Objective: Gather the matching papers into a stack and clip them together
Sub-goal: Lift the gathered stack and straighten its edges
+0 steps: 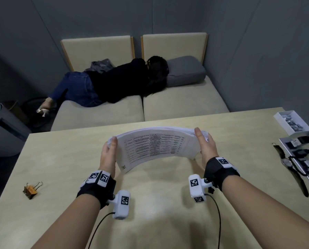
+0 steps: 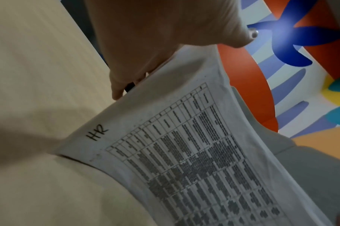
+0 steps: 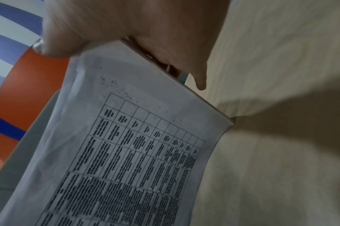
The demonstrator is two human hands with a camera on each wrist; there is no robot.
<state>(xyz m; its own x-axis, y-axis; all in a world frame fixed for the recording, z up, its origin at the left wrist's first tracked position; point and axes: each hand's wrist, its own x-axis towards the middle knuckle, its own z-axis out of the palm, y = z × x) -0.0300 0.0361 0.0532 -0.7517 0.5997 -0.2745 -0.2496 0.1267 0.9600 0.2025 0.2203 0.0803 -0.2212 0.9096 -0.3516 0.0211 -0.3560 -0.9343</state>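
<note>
1. With both hands on the paper stack (image 1: 157, 147), this reads as the squaring-up step: sheets gathered, not yet clipped.
2. Left hand (image 1: 108, 155) grips the stack's left short edge, thumb on the printed top sheet, fingers curled behind. Right hand (image 1: 206, 144) does the same on the right short edge.
3. Stack stands on its long edge on the table (image 1: 60, 159), mid-width and toward the far edge, bowed upward between the hands. Top sheet shows a printed grid; the left wrist view shows "HR" handwritten at one corner.
4. Right wrist view: sheet edges at that end look fairly flush. Alignment on the far side can't be judged.
5. Binder clip (image 1: 32, 189) lies near the table's left edge, well apart from the stack, handles up, untouched.
6. Next move, my read: tap edges flush, hold the stack with one hand, free the left hand for the clip. Risk: sheets fan out when one grip lets go.
7. Far right corner: white box (image 1: 292, 123) of small dark items, possibly more clips. Right edge: wristwatch (image 1: 286, 162) beside a printed sheet with cables (image 1: 304, 157).
8. Room: beige sofa (image 1: 177, 103) beyond the far edge, a person lying on it, grey pillow (image 1: 185, 71), grey walls.
</note>
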